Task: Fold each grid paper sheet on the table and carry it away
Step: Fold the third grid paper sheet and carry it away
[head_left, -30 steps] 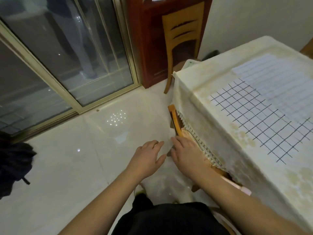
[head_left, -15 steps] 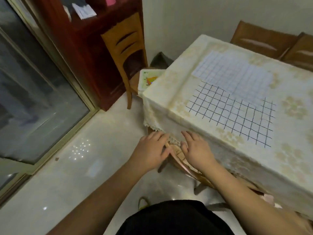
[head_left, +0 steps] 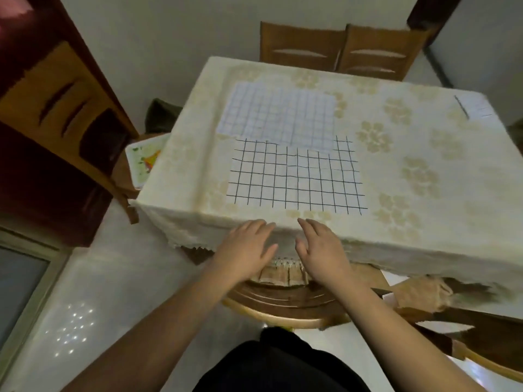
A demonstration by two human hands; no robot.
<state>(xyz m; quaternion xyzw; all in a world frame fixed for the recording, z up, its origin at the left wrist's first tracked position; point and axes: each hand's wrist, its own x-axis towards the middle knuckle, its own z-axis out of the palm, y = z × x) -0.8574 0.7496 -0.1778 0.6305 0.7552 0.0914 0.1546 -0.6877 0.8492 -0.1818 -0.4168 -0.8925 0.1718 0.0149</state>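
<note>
Step in hand: we judge that we are at the reach, before any fold; neither sheet on the table shows a crease being made and nothing is being carried.
Left hand: our left hand (head_left: 246,250) hovers at the near edge of the table (head_left: 424,222), fingers straight and slightly spread, holding nothing.
Right hand: our right hand (head_left: 321,250) sits just beside it, equally flat and empty, fingertips level with the table edge.
Near sheet: the bold grid sheet (head_left: 294,176) lies flat on the tablecloth, just beyond our fingertips and not touched by either hand.
Far sheet: the pale grid sheet (head_left: 277,114) lies behind it; its near edge overlaps the bold sheet's far edge, so the two are touching.
Corner piece: a smaller piece of paper (head_left: 475,107) sits at the far right corner, well apart from the others; we cannot tell whether it is folded.
Surroundings: two chairs (head_left: 339,52) stand at the far side, and another chair (head_left: 283,304) is tucked under the near side below our wrists.
Next move: we judge that both hands must pass over the edge, pinch the near corners of the bold sheet and bring them to the far edge.
Caution: the overlap means that lifting the bold sheet could drag the pale one with it.
</note>
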